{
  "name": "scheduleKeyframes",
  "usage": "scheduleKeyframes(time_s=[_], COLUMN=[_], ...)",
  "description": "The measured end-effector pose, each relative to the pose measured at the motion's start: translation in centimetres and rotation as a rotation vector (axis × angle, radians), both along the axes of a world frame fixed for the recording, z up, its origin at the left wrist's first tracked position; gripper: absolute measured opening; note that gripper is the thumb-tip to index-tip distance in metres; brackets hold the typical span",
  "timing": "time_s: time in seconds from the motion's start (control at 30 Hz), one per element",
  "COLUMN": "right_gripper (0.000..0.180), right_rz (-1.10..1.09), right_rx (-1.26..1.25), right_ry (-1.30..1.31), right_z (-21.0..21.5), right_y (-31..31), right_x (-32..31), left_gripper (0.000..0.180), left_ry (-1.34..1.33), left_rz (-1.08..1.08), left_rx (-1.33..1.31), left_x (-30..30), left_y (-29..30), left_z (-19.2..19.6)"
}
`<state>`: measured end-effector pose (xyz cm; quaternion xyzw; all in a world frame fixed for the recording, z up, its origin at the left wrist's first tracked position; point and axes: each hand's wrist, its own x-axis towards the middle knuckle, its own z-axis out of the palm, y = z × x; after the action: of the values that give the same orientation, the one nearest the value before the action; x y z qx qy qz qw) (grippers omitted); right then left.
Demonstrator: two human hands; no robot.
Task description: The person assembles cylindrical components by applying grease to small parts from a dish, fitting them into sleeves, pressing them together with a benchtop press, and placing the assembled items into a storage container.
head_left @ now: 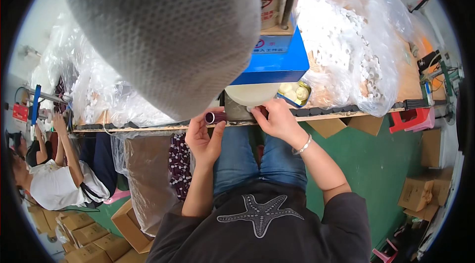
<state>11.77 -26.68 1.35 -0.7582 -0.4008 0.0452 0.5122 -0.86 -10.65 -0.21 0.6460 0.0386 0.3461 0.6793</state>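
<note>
My left hand (202,140) is closed around a short dark purple tube (216,117) with a pale rim at its open end. It holds the tube lying sideways at the table's front edge. My right hand (278,122) pinches a small white piece (251,109), partly covered by the fingers, so its exact kind is unclear. Both hands are just in front of a blue machine housing (283,67) with a white rounded part (253,95) beneath it. Beside that part stands a small blue tray (300,105) of pale round pieces.
Clear plastic with many small white pieces (341,40) covers the table on the right, with more plastic (99,99) at left. A grey knitted surface (168,30) blocks the upper left. Purple pieces (179,164) fill a bag below the edge. Another person (59,184) works at far left.
</note>
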Motion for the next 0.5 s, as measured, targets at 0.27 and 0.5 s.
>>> scheduleKeyframes(time_s=[0.27, 0.5], right_gripper=[0.011, 0.020], right_rz=[-0.104, -0.327], right_rx=[-0.109, -0.252], right_ry=[-0.107, -0.310], right_z=[0.3, -0.2], right_y=[0.2, 1.1], right_x=[-0.7, -3.1], left_gripper=[0.038, 0.034], left_ry=[-0.009, 0.005], left_rz=[-0.055, -0.035], left_rx=[0.052, -0.024], left_x=[1.8, 3.0], left_y=[-0.5, -1.4], left_z=[0.7, 0.9])
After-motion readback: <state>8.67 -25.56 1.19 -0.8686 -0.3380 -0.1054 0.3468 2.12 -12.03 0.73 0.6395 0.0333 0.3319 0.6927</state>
